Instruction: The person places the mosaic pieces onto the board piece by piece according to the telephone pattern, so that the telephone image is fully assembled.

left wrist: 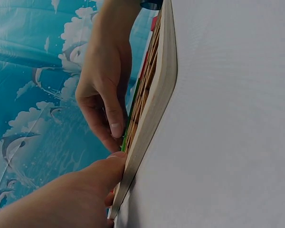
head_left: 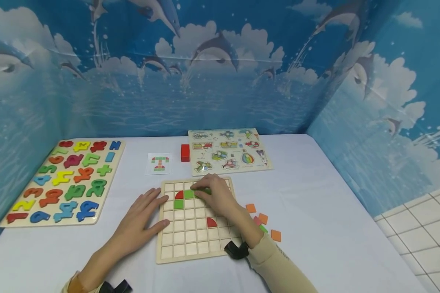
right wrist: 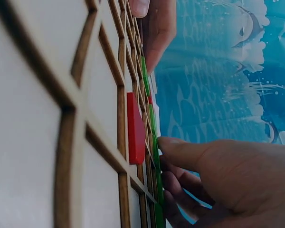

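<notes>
A wooden grid board [head_left: 191, 237] lies on the table in the head view. My left hand [head_left: 141, 215] rests along its left edge, fingers fairly straight, with the thumb touching the rim. Over the board's upper part, my right hand [head_left: 218, 195] pinches a green tile [right wrist: 156, 147] at the grid surface; the fingers partly hide it. Beside those fingertips sit a green square [head_left: 188, 194] and a red quarter-round tile [head_left: 179, 195], with another green square [head_left: 178, 204] below the red one. A second red quarter-round [head_left: 211, 222] lies lower right on the grid.
Loose orange tiles [head_left: 276, 235], with a few green and red ones, lie right of the board. Behind it are a pattern card [head_left: 160, 163], a red block [head_left: 185, 153] and a vehicle puzzle [head_left: 229, 152]. A number puzzle [head_left: 64, 183] lies left.
</notes>
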`<state>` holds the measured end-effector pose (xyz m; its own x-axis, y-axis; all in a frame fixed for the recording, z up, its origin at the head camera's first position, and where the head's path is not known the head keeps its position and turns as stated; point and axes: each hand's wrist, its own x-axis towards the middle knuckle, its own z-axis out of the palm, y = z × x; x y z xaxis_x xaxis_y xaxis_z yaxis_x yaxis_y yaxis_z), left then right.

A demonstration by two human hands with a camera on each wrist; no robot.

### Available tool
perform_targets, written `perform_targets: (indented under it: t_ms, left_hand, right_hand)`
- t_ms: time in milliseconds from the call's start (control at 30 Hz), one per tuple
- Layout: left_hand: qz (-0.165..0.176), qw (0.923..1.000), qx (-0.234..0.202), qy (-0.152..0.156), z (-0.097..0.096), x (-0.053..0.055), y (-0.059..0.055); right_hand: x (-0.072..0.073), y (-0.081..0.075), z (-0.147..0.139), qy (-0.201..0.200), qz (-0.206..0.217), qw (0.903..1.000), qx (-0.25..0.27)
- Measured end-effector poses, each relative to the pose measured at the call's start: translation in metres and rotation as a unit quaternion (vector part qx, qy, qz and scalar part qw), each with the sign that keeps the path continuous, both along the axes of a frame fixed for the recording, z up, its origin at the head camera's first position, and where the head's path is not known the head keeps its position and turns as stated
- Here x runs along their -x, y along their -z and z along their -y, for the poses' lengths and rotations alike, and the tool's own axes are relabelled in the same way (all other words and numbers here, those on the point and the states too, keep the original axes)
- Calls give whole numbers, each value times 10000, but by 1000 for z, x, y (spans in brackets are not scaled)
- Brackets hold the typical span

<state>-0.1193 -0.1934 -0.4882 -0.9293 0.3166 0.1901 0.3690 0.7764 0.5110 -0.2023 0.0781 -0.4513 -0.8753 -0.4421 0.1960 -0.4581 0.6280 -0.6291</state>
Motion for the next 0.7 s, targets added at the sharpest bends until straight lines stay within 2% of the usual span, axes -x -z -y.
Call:
perform_targets:
  t_ms: [200,433,700]
  left_hand:
    - [-5,10000,65,41,-2,1,0]
    - [-39,10000,65,23,-2,0,-2]
    - [-38,10000,31,48,-1,0,-1]
  right_hand:
    - [-6,-2,0,-43,43,9997,-228]
    - [-8,-8,3,-119,-170,9989,-429]
    - [-10,-8,7,63,-202,9992,-341]
